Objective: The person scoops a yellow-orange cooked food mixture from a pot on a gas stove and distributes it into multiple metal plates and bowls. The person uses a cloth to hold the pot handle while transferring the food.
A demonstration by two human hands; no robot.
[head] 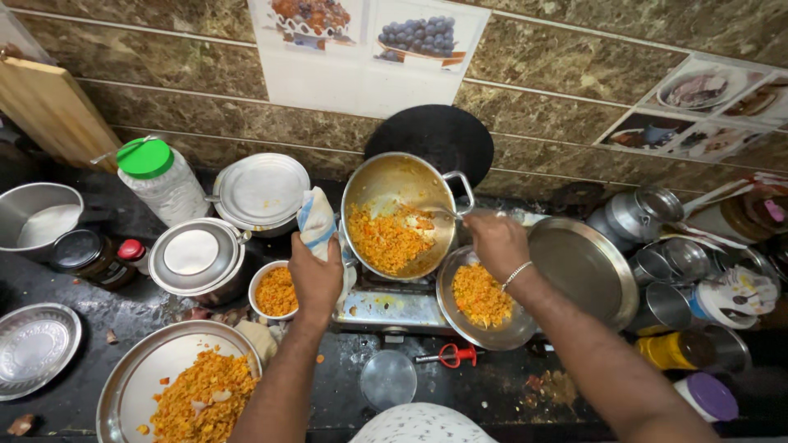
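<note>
Far left: a wooden board point(45, 107) is leaning against the brown tiled wall point(566, 90), and a steel pot point(37, 217) is sitting below it.
Back row: a plastic jar with a green lid point(160, 180) is standing just beside a covered steel vessel point(261, 193).
Left middle: a dark jar point(89, 258) and a small red-capped bottle point(133, 253) are standing near a lidded steel pot point(195, 258).
Front left: an empty steel plate point(34, 349) is lying on the dark desk point(492, 385).
Front centre: a clear round lid point(387, 379) is lying near a red-handled tool point(447, 355).
Right: steel cups point(665, 283), a kettle point(632, 215), a yellow jar point(675, 350) and a purple-lidded container point(707, 396) are crowding together.
Behind the stove: a black flat pan point(439, 135) is leaning on the wall.
</note>
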